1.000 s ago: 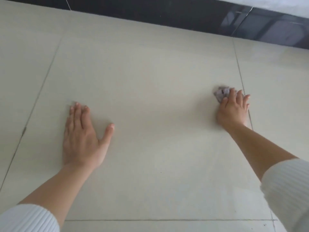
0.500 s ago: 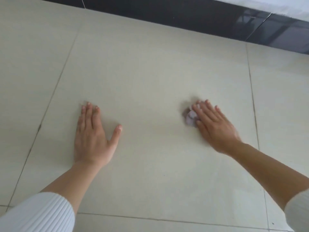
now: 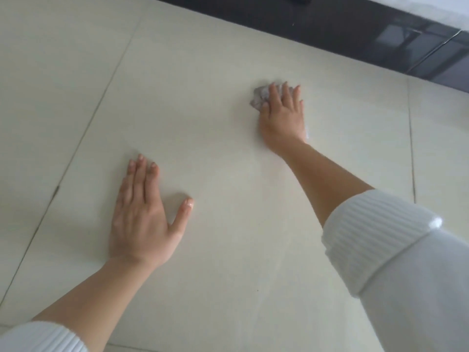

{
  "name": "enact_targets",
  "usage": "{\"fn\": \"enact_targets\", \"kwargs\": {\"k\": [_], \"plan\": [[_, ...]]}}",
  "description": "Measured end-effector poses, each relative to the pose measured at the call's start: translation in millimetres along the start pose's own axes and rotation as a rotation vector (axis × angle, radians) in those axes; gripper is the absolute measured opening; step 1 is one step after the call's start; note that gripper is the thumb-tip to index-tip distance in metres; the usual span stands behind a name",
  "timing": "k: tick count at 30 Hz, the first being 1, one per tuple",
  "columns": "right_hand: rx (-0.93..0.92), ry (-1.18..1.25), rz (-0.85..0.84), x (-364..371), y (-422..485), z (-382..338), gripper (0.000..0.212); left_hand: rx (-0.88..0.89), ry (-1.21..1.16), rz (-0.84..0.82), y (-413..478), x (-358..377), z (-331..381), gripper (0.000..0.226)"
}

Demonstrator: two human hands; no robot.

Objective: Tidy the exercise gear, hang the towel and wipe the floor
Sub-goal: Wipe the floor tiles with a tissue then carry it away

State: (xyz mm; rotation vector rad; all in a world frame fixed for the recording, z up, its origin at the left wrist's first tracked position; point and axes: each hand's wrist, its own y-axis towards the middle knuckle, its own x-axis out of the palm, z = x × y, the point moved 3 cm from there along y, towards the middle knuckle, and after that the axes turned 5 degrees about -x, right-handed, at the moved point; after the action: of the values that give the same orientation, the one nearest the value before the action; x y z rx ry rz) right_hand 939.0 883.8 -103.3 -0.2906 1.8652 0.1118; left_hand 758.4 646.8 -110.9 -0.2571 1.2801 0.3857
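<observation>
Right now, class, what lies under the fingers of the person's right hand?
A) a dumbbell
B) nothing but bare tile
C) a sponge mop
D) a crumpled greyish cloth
D: the right hand presses a crumpled greyish cloth onto the floor tile.

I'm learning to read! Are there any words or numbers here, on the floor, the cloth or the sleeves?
None can be read. The floor tiles, the crumpled cloth under the right hand, the white sleeves and the dark strip at the far edge show no writing.
</observation>
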Motion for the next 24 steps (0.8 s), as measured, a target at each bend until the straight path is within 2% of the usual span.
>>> {"fn": "enact_targets", "kwargs": {"k": [4, 6, 8, 9, 10, 14, 15, 16, 18, 21, 24], "plan": [[-0.44, 0.003, -0.113, 24.3, -56.6, -61.7, 0.05, -0.005, 0.005, -0.015, -0.1, -0.6, 0.1, 0.088], [-0.675, -0.008, -0.216, 18.7, -96.5, -52.5, 0.048, -0.007, -0.001, -0.025, 0.0, -1.4, 0.4, 0.088], [-0.787, -0.082, -0.265, 8.8, -126.1, -12.6, 0.049, -0.005, -0.003, -0.033, 0.3, -2.5, 1.1, 0.087], [-0.744, -0.116, -0.239, 1.3, -134.8, 15.6, 0.049, -0.003, -0.005, -0.037, 0.4, -2.8, 1.2, 0.088], [-0.621, -0.13, -0.179, -8.3, -140.3, 47.0, 0.05, 0.0, -0.01, -0.04, 0.7, -2.8, 1.2, 0.088], [0.256, -0.039, 0.068, -42.3, -152.4, 141.6, 0.049, 0.004, -0.024, -0.03, 1.0, -1.8, 0.8, 0.088], [0.415, -0.005, 0.1, -42.3, -152.3, 142.3, 0.049, 0.006, -0.032, -0.026, 1.0, -1.8, 1.2, 0.087], [0.501, 0.025, 0.121, -38.7, -151.2, 131.6, 0.05, 0.011, -0.04, -0.024, 1.0, -1.7, 1.7, 0.087], [0.451, 0.066, 0.12, -25.8, -152.1, 90.2, 0.05, 0.022, -0.058, -0.018, 1.1, -1.5, 2.5, 0.086], [0.131, 0.08, 0.065, 2.5, -187.5, 13.2, 0.049, 0.041, -0.083, -0.011, 1.6, -0.8, 2.0, 0.086], [-0.027, 0.11, -0.026, 19.8, -248.9, -41.3, 0.049, 0.05, -0.115, -0.019, 0.6, -0.2, -0.6, 0.085]]}}
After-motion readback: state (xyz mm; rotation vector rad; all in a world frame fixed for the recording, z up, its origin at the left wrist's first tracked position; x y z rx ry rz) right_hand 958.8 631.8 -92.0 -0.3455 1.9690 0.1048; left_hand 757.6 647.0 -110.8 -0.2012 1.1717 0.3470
